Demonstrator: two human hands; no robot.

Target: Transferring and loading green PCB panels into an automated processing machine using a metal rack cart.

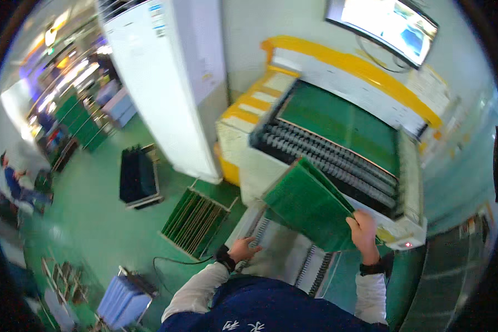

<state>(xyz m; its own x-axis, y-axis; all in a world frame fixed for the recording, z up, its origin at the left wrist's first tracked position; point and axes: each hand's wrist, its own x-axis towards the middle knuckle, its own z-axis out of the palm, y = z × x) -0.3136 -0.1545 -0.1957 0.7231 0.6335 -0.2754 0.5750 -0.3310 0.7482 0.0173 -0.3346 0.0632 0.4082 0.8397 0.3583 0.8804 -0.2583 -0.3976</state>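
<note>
My right hand (363, 235) grips the right edge of thin green panels (310, 207) that look like circuit boards. At least two of them are held together, tilted, their upper edges a little apart. They hang in front of the roller machine (329, 157) and above a grey rack with dark toothed strips (307, 264). My left hand (243, 250) is empty with its fingers apart, at the left side of that rack. Another large green panel (340, 124) lies flat in the machine, behind its rows of dark rollers.
A rack of upright green boards (196, 221) stands on the floor to the left, near a black crate (138, 176). A tall white cabinet (160, 83) rises behind. Blue panels (124, 301) stand at lower left. A screen (384, 27) hangs above; a person (22, 185) sits far left.
</note>
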